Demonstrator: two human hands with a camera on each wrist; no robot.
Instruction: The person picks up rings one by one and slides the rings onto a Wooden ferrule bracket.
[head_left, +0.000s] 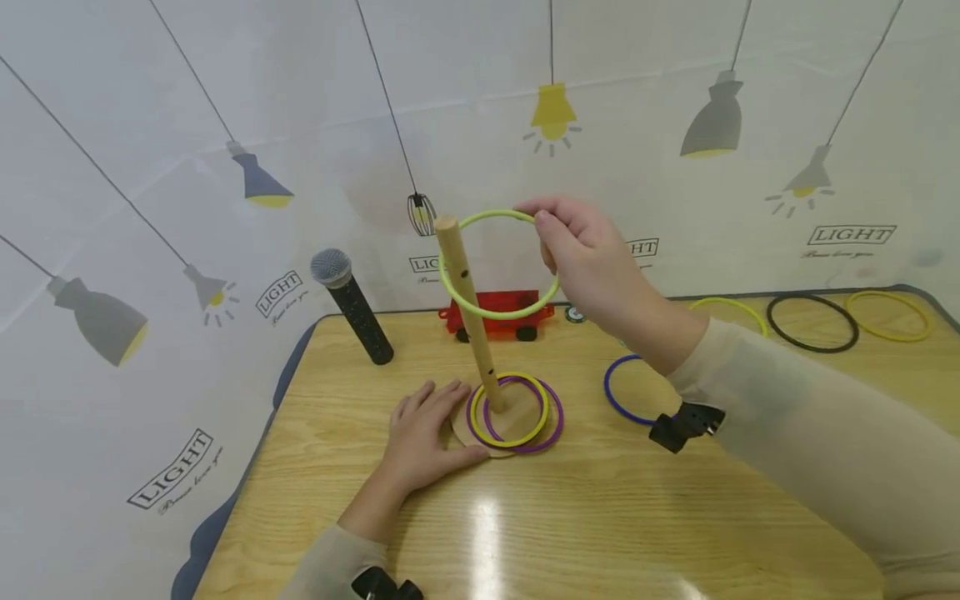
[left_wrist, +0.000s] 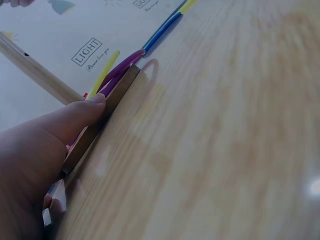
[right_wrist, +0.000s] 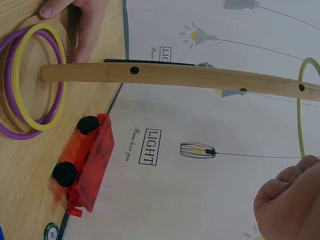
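Observation:
My right hand (head_left: 585, 250) pinches a light yellow-green ring (head_left: 498, 316) between thumb and fingers, well above the table. The ring appears to loop round the upper part of an upright wooden pole (head_left: 474, 329); in the right wrist view the pole (right_wrist: 200, 76) passes behind one side of the ring (right_wrist: 300, 125). The pole rises from a round wooden base (head_left: 517, 417). My left hand (head_left: 423, 437) holds the base's left edge, thumb (left_wrist: 85, 116) on the near side, fingers beyond. Around the pole's foot lie a yellow ring (head_left: 546, 408) and purple rings (head_left: 559, 417).
A microphone (head_left: 354, 308) stands left of the pole. Behind it sits a red toy wagon (head_left: 510, 308) with black wheels, and a small round chip (head_left: 574, 314). Rightward lie a blue ring (head_left: 611, 392), a black ring (head_left: 813, 347) and yellow rings (head_left: 888, 337). A printed cloth backs the table.

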